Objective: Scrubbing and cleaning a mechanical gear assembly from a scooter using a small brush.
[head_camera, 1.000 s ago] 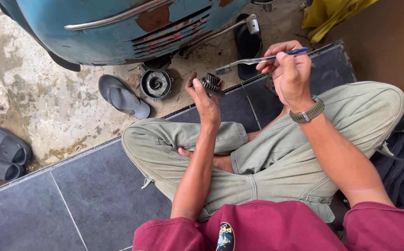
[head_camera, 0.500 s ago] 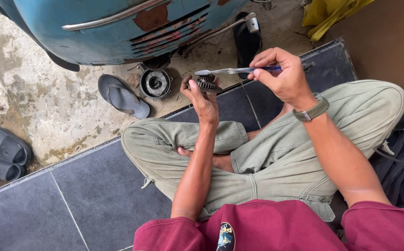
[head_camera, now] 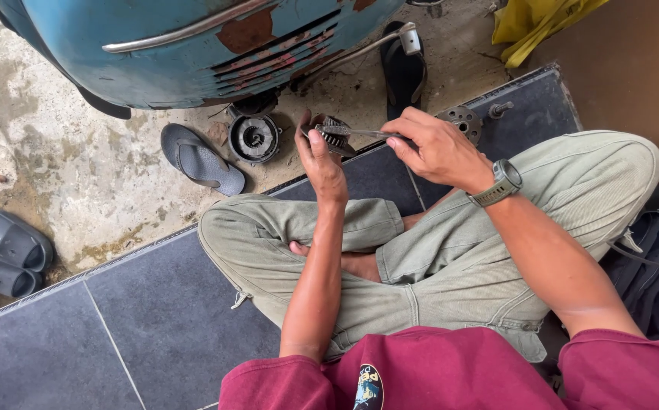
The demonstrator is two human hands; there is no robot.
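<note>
A grey sandal (head_camera: 202,161) lies beside a round metal housing (head_camera: 254,139) on the concrete; the left hand (head_camera: 319,157) grips a small toothed metal part (head_camera: 335,135) above the knee, and the right hand (head_camera: 435,148) pinches a thin brush (head_camera: 360,133) laid across it

Evenly and softly lit by daylight, bright enough throughout, with faint shadow just under the left hand (head_camera: 320,156) and right hand (head_camera: 435,148), mild glare on the pale concrete floor (head_camera: 79,167) left of them, sharp focus centrally, slight wide-angle bending toward the edges.
</note>
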